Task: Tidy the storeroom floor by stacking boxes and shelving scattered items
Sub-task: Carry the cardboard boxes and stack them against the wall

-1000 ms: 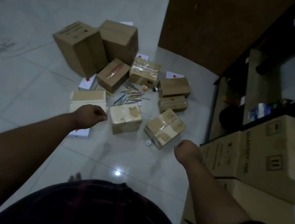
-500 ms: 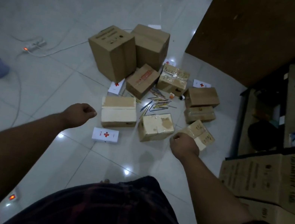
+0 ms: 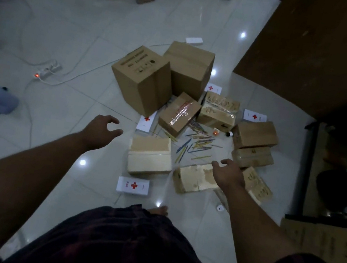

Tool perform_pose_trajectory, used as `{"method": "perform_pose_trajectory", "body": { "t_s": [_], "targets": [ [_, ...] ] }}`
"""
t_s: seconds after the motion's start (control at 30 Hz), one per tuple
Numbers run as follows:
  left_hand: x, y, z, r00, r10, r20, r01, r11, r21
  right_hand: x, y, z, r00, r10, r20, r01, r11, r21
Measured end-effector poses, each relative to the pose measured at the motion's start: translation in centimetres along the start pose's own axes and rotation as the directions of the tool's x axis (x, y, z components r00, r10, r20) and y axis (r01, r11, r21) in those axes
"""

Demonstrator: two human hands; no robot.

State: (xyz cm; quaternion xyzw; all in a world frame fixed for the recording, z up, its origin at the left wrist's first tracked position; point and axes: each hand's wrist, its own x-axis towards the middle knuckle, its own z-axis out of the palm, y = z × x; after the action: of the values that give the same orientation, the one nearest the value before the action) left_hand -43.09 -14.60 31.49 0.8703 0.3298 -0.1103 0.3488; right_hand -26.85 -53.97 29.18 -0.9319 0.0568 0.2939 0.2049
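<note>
The task's things are a heap of cardboard boxes on the tiled floor [image 3: 56, 134]. I take as landmark the large printed box [image 3: 141, 79], which stands upright near the middle of the heap. Just behind it stands a second large box [image 3: 189, 69], and the two appear to touch. In front of the printed box, toward the person, lies a pale flat box [image 3: 150, 158], and beside that one a torn box [image 3: 194, 180]. A taped box [image 3: 179, 115] leans at the right of the printed box, and beyond it are more small boxes near a dark shelf unit [image 3: 334, 173]. Between these boxes many colored sticks [image 3: 198, 143] are scattered, and several white first-aid packets [image 3: 133, 185] lie around the edge.

The left hand [image 3: 99, 132] hovers above the floor, in front of the printed box and left of the pale flat box; its fingers [image 3: 112, 120] are curled half open and hold nothing. The right hand [image 3: 227, 174] is over the torn box, its fingers spread loosely and also empty; I cannot tell if it touches the cardboard.

I judge that both hands are placed wide apart to take one of the near boxes from two sides, because these lie closest. Stacking is not yet begun, and the loose sticks may be pushed around when a box is lifted.

A power strip [image 3: 46, 70] lies well to the left of the printed box.
</note>
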Motion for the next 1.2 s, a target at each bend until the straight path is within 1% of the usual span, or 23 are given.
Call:
{"method": "perform_pose_trajectory", "body": {
  "t_s": [0.07, 0.13, 0.3, 0.43, 0.53, 0.6, 0.7, 0.8, 0.9, 1.0, 1.1, 1.2],
  "targets": [
    [2.6, 0.0, -1.8, 1.000, -0.024, -0.001, 0.024, 1.000, -0.004, 1.5, -2.3, -0.4, 1.000, -0.013, 0.017, 0.012, 1.000, 0.012],
    [5.2, -0.2, -3.3, 0.999, -0.036, 0.000, 0.036, 0.999, -0.004, 2.8, -4.5, -0.7, 1.000, 0.008, -0.001, -0.008, 1.000, 0.016],
    [13.0, -0.2, -6.8, 0.999, -0.009, 0.046, 0.008, 0.999, 0.032, 6.4, -10.0, 1.0, 0.993, 0.115, -0.004, -0.114, 0.989, 0.095],
    [21.8, 0.7, -9.6, 0.989, 0.094, 0.111, -0.102, 0.993, 0.062, 9.1, -15.9, 2.9, 0.979, 0.202, -0.018, -0.198, 0.969, 0.147],
    [29.0, 2.3, -12.5, 0.964, 0.173, 0.203, -0.194, 0.977, 0.087, 10.1, -21.2, 4.4, 0.962, 0.269, -0.047, -0.254, 0.943, 0.216],
    [33.9, 3.1, -15.0, 0.944, 0.196, 0.266, -0.227, 0.969, 0.092, 10.4, -24.8, 5.5, 0.948, 0.315, -0.053, -0.293, 0.922, 0.254],
    [40.7, 4.2, -18.8, 0.917, 0.246, 0.313, -0.292, 0.950, 0.108, 11.2, -29.6, 7.1, 0.925, 0.374, -0.063, -0.341, 0.893, 0.294],
    [46.0, 5.2, -21.4, 0.912, 0.229, 0.341, -0.286, 0.950, 0.128, 11.7, -34.2, 8.3, 0.918, 0.387, -0.089, -0.339, 0.881, 0.330],
    [49.4, 4.5, -22.4, 0.909, 0.224, 0.351, -0.276, 0.955, 0.106, 11.4, -38.2, 8.6, 0.922, 0.368, -0.120, -0.319, 0.898, 0.303],
    [50.8, 3.1, -22.7, 0.896, 0.234, 0.377, -0.271, 0.961, 0.048, 10.8, -40.4, 8.8, 0.926, 0.353, -0.130, -0.311, 0.913, 0.265],
    [51.6, 2.3, -23.0, 0.877, 0.254, 0.407, -0.292, 0.956, 0.034, 10.3, -41.4, 9.0, 0.914, 0.373, -0.159, -0.319, 0.904, 0.285],
    [51.8, 1.8, -23.6, 0.877, 0.274, 0.395, -0.313, 0.949, 0.036, 9.8, -42.1, 9.8, 0.902, 0.392, -0.184, -0.322, 0.891, 0.319]
  ]
}}
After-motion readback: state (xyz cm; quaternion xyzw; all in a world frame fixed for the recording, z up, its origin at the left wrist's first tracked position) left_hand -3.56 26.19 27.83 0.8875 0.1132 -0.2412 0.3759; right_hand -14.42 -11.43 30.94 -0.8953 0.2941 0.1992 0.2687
